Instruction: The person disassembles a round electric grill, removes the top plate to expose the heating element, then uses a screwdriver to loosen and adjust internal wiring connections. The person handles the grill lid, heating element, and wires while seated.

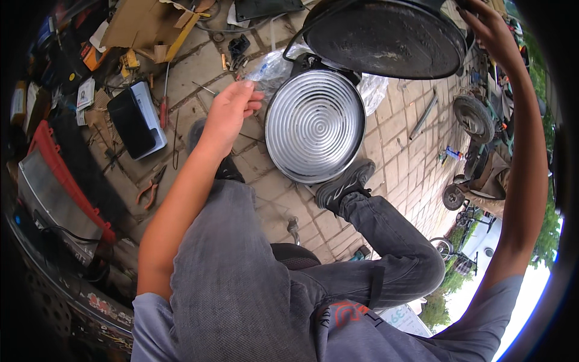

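A round two-part electric griddle stands opened on the paving in front of me. Its silver plate has concentric rings and sits in a dark rim. The black lid is tilted up behind it, its dark inner face scuffed. My right hand is at the lid's right edge, fingers bent onto it; the frame's top partly hides the grip. Just left of the plate my left hand hovers with loosely curled, slightly parted fingers, and nothing shows in them. Clear plastic wrap lies behind the plate.
Pliers, a red-handled screwdriver and a phone-like dark slab on a pale box lie to the left. Cardboard is at the far left. My shoe touches near the plate. A metal tube and a wheel are at right.
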A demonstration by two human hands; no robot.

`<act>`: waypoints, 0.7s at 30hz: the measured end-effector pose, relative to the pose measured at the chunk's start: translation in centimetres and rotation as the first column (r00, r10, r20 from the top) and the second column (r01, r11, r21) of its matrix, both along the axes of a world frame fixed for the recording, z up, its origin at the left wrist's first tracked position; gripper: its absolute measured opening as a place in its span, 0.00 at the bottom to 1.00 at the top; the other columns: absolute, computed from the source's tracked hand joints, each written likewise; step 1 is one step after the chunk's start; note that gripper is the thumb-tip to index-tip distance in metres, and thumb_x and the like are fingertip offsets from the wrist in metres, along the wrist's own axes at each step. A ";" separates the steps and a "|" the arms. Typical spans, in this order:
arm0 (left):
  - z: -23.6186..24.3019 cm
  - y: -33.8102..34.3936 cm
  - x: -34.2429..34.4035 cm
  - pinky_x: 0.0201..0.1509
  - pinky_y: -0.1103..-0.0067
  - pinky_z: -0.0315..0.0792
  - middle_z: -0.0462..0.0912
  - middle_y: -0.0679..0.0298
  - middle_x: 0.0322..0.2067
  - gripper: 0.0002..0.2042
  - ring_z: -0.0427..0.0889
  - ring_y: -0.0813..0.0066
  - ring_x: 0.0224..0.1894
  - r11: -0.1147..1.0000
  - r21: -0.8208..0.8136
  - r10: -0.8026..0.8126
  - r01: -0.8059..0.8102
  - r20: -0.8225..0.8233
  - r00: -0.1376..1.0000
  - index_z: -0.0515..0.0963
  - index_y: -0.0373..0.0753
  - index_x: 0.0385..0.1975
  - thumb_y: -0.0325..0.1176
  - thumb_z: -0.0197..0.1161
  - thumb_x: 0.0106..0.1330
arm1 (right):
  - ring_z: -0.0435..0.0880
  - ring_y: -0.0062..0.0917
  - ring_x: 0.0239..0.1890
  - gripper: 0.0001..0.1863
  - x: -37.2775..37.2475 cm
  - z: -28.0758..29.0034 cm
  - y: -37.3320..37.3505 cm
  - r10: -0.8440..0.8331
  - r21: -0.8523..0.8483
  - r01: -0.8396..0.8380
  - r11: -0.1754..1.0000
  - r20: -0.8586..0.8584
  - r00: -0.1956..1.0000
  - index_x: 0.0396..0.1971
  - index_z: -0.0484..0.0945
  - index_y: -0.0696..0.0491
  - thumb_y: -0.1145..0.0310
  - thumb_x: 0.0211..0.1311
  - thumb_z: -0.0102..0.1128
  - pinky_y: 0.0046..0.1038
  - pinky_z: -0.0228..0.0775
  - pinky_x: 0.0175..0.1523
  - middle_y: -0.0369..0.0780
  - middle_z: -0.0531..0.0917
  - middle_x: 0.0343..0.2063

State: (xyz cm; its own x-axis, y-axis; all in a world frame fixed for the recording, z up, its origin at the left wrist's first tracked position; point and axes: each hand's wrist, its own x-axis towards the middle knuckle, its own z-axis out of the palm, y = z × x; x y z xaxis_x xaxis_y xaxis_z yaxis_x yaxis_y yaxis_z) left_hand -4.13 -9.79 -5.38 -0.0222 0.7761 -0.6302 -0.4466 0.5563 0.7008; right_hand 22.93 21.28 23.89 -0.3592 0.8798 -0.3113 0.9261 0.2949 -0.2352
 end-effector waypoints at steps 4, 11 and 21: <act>0.0 -0.2 0.4 0.54 0.77 0.73 0.84 0.60 0.46 0.21 0.81 0.74 0.45 1.000 -0.012 0.026 -0.026 0.021 0.999 0.78 0.35 0.54 0.48 0.55 0.78 | 0.77 0.16 0.34 0.11 -1.4 -0.4 0.8 0.068 0.117 -0.073 0.990 0.051 0.996 0.46 0.84 0.58 0.68 0.68 0.64 0.23 0.72 0.40 0.32 0.84 0.33; -0.2 -0.5 0.2 0.57 0.75 0.74 0.85 0.57 0.49 0.24 0.82 0.71 0.49 1.000 -0.028 -0.002 0.001 -0.004 1.000 0.77 0.34 0.57 0.50 0.54 0.78 | 0.77 0.17 0.31 0.14 -1.1 -1.9 5.1 0.176 0.115 -0.189 0.975 0.112 0.978 0.49 0.83 0.60 0.69 0.68 0.61 0.26 0.72 0.36 0.33 0.84 0.32; 0.4 -0.3 0.5 0.53 0.78 0.72 0.84 0.61 0.44 0.21 0.80 0.75 0.44 0.999 -0.030 0.033 -0.033 0.018 0.999 0.78 0.35 0.51 0.48 0.56 0.77 | 0.77 0.15 0.24 0.14 -1.9 -2.0 3.7 0.068 0.103 -0.069 0.992 0.010 0.998 0.51 0.84 0.57 0.70 0.68 0.61 0.24 0.71 0.26 0.32 0.85 0.32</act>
